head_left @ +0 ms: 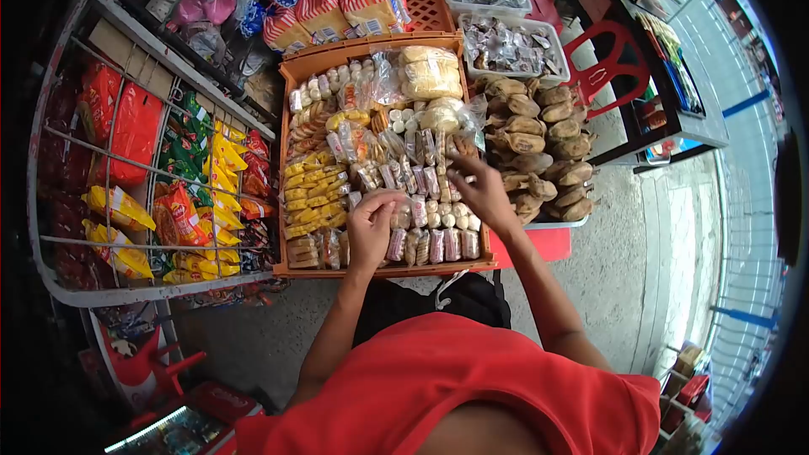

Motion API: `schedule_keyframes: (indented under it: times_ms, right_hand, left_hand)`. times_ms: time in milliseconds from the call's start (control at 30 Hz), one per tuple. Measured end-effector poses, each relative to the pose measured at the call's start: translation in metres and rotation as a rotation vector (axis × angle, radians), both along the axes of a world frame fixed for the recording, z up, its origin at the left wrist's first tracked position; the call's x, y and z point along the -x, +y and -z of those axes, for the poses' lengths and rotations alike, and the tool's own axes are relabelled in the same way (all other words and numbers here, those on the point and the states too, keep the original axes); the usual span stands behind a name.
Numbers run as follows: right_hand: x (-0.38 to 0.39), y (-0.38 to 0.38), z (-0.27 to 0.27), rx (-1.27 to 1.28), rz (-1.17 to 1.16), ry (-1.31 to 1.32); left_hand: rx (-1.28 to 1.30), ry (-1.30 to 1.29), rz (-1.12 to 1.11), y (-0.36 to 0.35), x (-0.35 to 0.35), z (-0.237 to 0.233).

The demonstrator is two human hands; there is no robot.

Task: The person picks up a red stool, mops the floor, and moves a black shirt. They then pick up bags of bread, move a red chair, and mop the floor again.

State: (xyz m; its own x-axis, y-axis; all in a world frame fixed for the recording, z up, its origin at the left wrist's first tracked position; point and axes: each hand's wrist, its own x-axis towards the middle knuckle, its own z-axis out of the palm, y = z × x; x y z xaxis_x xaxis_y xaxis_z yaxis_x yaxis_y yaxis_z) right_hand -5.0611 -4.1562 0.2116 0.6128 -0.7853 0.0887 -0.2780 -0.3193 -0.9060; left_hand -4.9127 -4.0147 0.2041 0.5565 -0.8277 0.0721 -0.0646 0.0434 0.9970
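Observation:
My left hand (372,226) is above the front middle of an orange plastic crate (383,271) filled with small wrapped snacks. Its fingers are curled together beside a clear-wrapped packet (403,216); what they pinch, if anything, I cannot make out. Farther right, my right hand (482,190) reaches over the crate's right side with fingers bent and apart, near rows of small wrapped packets (430,147). Nothing shows in its grasp. Yellow packets (313,190) lie stacked at the crate's left, and a bag of pale buns (430,74) rests at the back.
A wire rack (160,293) of coloured snack bags stands on the left. Bagged loaves (337,4) sit behind the crate. To the right are brown bananas (527,143), tubs of small packets (514,50) and a red chair (608,63).

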Motion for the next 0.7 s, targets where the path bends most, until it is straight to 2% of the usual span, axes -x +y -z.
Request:
schedule_keyframes:
  times_ms: [33, 67, 100, 167, 233, 267, 300, 367, 400, 433, 500, 567, 600, 633, 700]
  right_hand:
    - [-0.001, -0.029, 0.006, 0.046, 0.059, -0.002]
    - [-0.003, -0.059, 0.016, 0.306, 0.091, 0.201]
    - [-0.008, -0.083, 0.027, 0.401, 0.07, 0.192]
    - [-0.024, -0.117, 0.047, 0.599, -0.012, 0.183]
    - [-0.031, -0.128, 0.064, 0.666, -0.125, 0.496]
    - [-0.039, -0.136, 0.075, 0.612, -0.187, 0.663]
    - [-0.041, -0.144, 0.084, 0.616, -0.192, 0.663]
    - [-0.048, -0.157, 0.073, 0.471, -0.137, 0.654]
    - [-0.05, -0.162, 0.068, 0.476, -0.06, 0.469]
    - [-0.051, -0.171, 0.057, 0.352, -0.063, 0.378]
    - [-0.052, -0.178, 0.026, 0.272, -0.047, 0.149]
    - [-0.052, -0.183, 0.011, 0.294, -0.019, 0.126]
    - [-0.051, -0.184, 0.007, 0.309, -0.007, 0.117]
    - [-0.05, -0.184, 0.003, 0.326, 0.003, 0.109]
    - [-0.042, -0.183, -0.01, -0.001, -0.124, 0.038]
  left_hand:
    - [-0.02, -0.016, -0.042, -0.002, 0.0, -0.002]
    - [-0.016, 0.017, -0.15, -0.006, 0.003, -0.001]
    - [-0.021, 0.015, -0.189, -0.005, 0.001, 0.005]
    - [-0.01, 0.278, -0.282, 0.002, -0.003, 0.014]
    - [-0.02, 0.334, -0.372, 0.001, -0.003, 0.012]
    - [-0.045, 0.465, -0.329, 0.003, -0.008, 0.013]
    - [-0.062, 0.598, -0.281, 0.003, -0.012, 0.013]
    - [-0.087, 0.572, -0.316, -0.006, -0.02, 0.011]
    - [-0.139, 0.602, -0.333, -0.007, -0.028, 0.011]
    - [-0.202, 0.633, -0.348, -0.007, -0.032, 0.012]
    - [-0.186, 0.648, -0.359, -0.021, -0.04, 0.016]
    - [-0.339, 0.544, -0.38, -0.041, -0.051, 0.023]
    - [-0.411, 0.438, -0.375, -0.056, -0.059, 0.035]
    - [-0.408, 0.442, -0.367, -0.071, -0.065, 0.057]
    - [-0.358, 0.074, -0.432, -0.108, -0.084, 0.096]
